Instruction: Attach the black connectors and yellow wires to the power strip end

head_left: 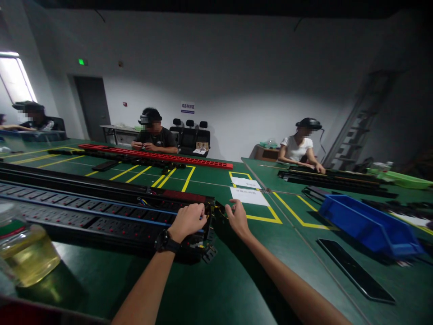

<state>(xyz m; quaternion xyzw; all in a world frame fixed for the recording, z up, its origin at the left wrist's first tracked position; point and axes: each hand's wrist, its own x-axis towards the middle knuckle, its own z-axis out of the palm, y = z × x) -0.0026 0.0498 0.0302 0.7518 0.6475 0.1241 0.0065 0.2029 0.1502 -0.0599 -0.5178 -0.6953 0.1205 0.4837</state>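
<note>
Both bare forearms reached from the lower frame toward its centre; the left hand point(187, 220), black watch on its wrist, curled knuckles-up, the right hand point(237, 218) pinched beside it

Looks like an assembly workshop, big green surface point(216, 289) taped with yellow lines, long power strips point(84, 212) laid out, blue parts bin point(368, 223) right, seated workers point(154, 133) far side

Long black power strip point(101, 216), flat on table

Blue bin point(370, 223) right; jar w/ yellow liquid point(23, 253) left; red strip point(152, 155) far; white papers point(249, 196) mid.
</note>
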